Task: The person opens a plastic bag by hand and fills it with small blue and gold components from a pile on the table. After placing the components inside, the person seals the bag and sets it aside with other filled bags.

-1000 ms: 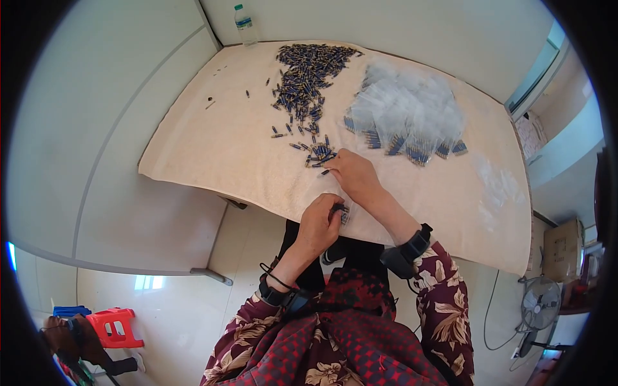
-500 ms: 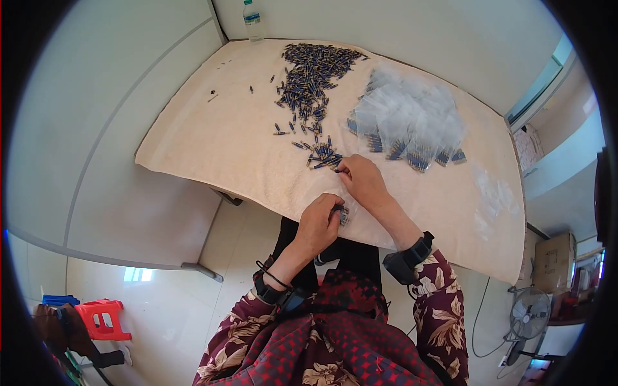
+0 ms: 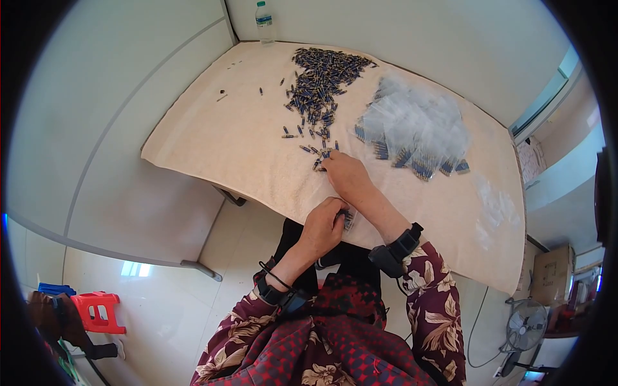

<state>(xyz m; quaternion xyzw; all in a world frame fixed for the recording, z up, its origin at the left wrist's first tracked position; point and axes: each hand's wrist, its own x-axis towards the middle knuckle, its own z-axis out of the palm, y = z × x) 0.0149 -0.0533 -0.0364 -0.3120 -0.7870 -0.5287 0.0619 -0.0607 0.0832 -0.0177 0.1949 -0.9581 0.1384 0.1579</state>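
Note:
At the table's near edge my left hand (image 3: 323, 226) is closed on a small clear bag (image 3: 348, 220) with dark pieces in it. My right hand (image 3: 347, 175) reaches over the near end of the scattered blue-and-brass pieces (image 3: 308, 149); its fingertips are pressed together among them, and what they hold is too small to name. Farther back lies the large pile of the same pieces (image 3: 325, 74). To the right is a heap of filled clear bags (image 3: 415, 122), with dark pieces showing along its near side.
Flat clear bags (image 3: 496, 206) lie on the right of the cloth-covered table (image 3: 219, 138). A water bottle (image 3: 264, 24) stands at the back. Off the table are a red stool (image 3: 98, 312), a fan (image 3: 524, 325) and a cardboard box (image 3: 552, 273).
My right hand has moved up and left, farther over the near cluster of pieces. My left hand still holds the small bag. The whole view has shifted slightly.

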